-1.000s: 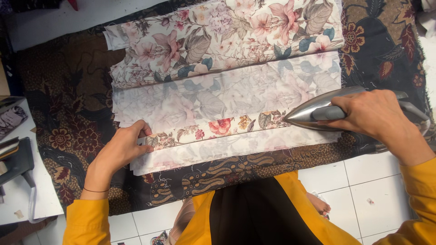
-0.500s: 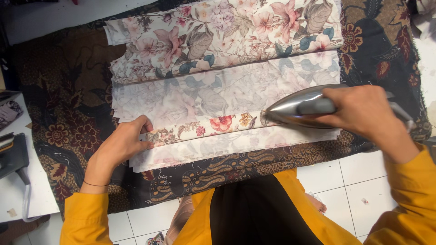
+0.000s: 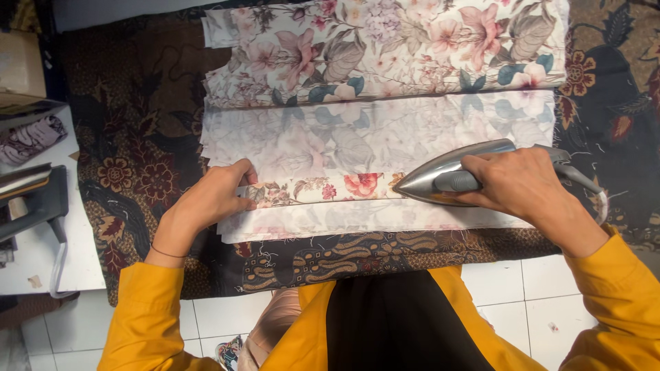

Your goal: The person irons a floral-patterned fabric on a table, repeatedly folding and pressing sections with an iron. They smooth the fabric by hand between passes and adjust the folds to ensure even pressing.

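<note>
**Folded floral cloth under the iron, both hands engaged**

At the far left, a white side surface is seen carrying a dark grey device and a scrap of patterned cloth; a brown box is placed behind them. The worktop is covered by a dark brown batik cloth with flower motifs, which hangs over the near edge above a white tiled floor.

The left hand is laid flat on the left end of the floral fabric, its fingers spread and pressed down on the folded edge; nothing is grasped by them. A thin band is worn at that wrist.

The floral fabric is spread across the middle of the batik cloth in lengthwise folds: the printed face is shown on the far portion, the paler reverse in the middle, and a narrow printed hem strip is turned up along the near side.

The iron, silver with its tip pointed left, is set on that hem strip right of centre. Its handle is clenched by the right hand, fingers wrapped fully round. A cord is trailed off to the right. Yellow sleeves are worn on both arms.
</note>
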